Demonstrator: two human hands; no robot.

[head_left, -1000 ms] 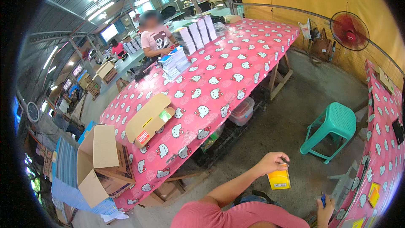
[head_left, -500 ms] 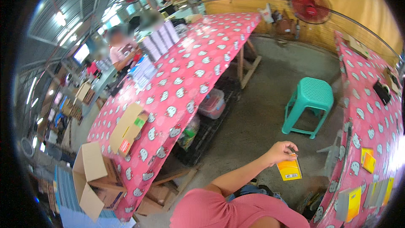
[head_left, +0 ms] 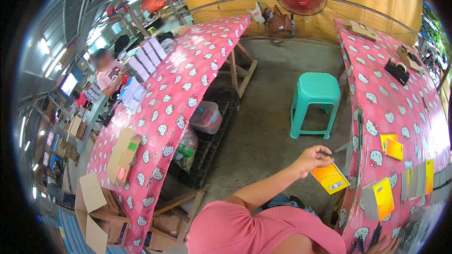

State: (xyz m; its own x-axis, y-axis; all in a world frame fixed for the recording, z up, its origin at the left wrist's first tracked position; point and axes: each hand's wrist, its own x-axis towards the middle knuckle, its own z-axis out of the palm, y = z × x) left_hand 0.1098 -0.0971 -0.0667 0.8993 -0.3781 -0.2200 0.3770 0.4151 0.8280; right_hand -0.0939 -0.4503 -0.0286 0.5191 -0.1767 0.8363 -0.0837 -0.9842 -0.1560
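My left hand (head_left: 310, 161) is closed on the upper edge of a yellow spiral notebook (head_left: 331, 178), which hangs tilted over the gap beside the right-hand table. At the bottom right edge my right hand (head_left: 385, 245) shows only in part, its fingers spread low over that table beside dark items. Close to it stands a stack of notebooks with a yellow cover (head_left: 383, 198). Further right is another row of yellow-covered notebooks (head_left: 428, 177). Two small yellow booklets (head_left: 393, 148) lie overlapping beyond the stacks.
A pink cat-patterned table (head_left: 365, 73) runs along my right, with a black tape dispenser (head_left: 398, 71). Another pink table (head_left: 162, 113) is on the left, bearing notebook stacks (head_left: 146, 59) and flat cardboard (head_left: 121, 155). Between them stands a green stool (head_left: 316, 99). A person (head_left: 110, 73) works beyond.
My view has turned to the right, so the scene shifts left. The notebook in my left hand has tilted and come nearer the right table. My right hand has come into view.
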